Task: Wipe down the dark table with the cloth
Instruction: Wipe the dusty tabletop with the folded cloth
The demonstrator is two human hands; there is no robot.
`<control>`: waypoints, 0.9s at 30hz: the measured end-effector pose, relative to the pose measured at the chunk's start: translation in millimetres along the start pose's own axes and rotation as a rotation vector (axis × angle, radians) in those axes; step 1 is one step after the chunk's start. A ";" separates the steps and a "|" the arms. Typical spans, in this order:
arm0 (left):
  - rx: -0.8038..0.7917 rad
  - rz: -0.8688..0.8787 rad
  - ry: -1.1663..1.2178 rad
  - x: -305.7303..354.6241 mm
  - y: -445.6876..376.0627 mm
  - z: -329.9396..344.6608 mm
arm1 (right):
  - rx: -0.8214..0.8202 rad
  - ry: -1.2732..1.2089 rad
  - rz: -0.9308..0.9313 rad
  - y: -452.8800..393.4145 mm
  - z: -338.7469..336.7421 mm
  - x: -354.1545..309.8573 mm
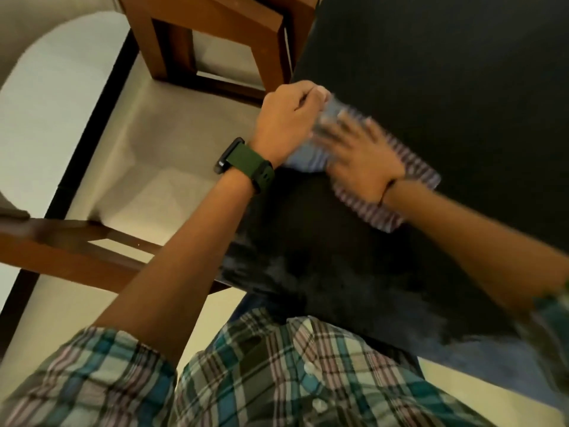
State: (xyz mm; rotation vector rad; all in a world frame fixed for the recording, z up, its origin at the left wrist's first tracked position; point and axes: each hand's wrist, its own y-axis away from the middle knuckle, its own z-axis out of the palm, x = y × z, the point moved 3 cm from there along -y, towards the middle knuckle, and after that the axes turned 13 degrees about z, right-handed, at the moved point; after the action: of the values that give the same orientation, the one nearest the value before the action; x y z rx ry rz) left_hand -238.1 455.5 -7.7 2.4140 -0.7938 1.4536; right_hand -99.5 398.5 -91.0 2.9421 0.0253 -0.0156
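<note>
The person stands at the near corner of the dark table [446,72], and both hands are on the striped cloth [385,208], which lies on the table top close to its left edge, at about 12 o'clock from the person's body.

The right hand [361,158] lies flat on the middle of the cloth, with the fingers straight and a little apart, pressing it down; the hand is blurred, so I think it is moving. The left hand [286,118] is at the 10 o'clock end of the cloth, and its fingers are curled and pinch the cloth there, just at the table edge.

About the progress, I can only judge. Near the person, at 6 o'clock from the cloth, the surface has pale smears, maybe dust or wet marks; I cannot tell which. The big area toward 1 and 2 o'clock looks even and dark, and the frame does not show whether it is already wiped. So I think much work is left.

For moving, the table top is open toward 12, 1 and 3 o'clock. Toward 9 o'clock the edge is very close. A wooden chair [215,41] stands at 11 o'clock against that edge, and another wooden frame [61,241] is at 8 o'clock.
</note>
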 end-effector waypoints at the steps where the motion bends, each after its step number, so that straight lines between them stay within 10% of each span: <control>1: -0.001 0.003 -0.002 -2.0 3.6 -0.7 | 0.004 -0.047 0.122 -17.7 -6.7 18.2; 4: 0.012 -0.010 0.017 -5.1 16.5 -0.7 | 0.034 -0.101 0.257 -11.1 -7.6 -1.6; 11: 0.038 -0.087 0.031 0.2 44.6 -9.5 | -0.077 -0.047 -0.450 144.9 31.4 -117.1; 17: 0.144 -0.078 0.006 6.8 86.9 -23.5 | -0.004 -0.076 0.206 25.9 -2.4 -50.3; 23: 0.159 -0.187 0.044 33.3 132.4 4.8 | 0.055 -0.181 -0.113 156.6 25.3 -169.3; 27: 0.111 -0.166 0.053 46.3 156.7 15.7 | -0.014 -0.114 -0.025 165.0 25.7 -126.3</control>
State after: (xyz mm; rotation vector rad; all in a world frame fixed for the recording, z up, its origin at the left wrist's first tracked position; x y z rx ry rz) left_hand -295.1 302.6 10.5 2.4431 -0.5004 1.5262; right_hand -223.1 229.7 -82.0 2.9212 0.0450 -0.1859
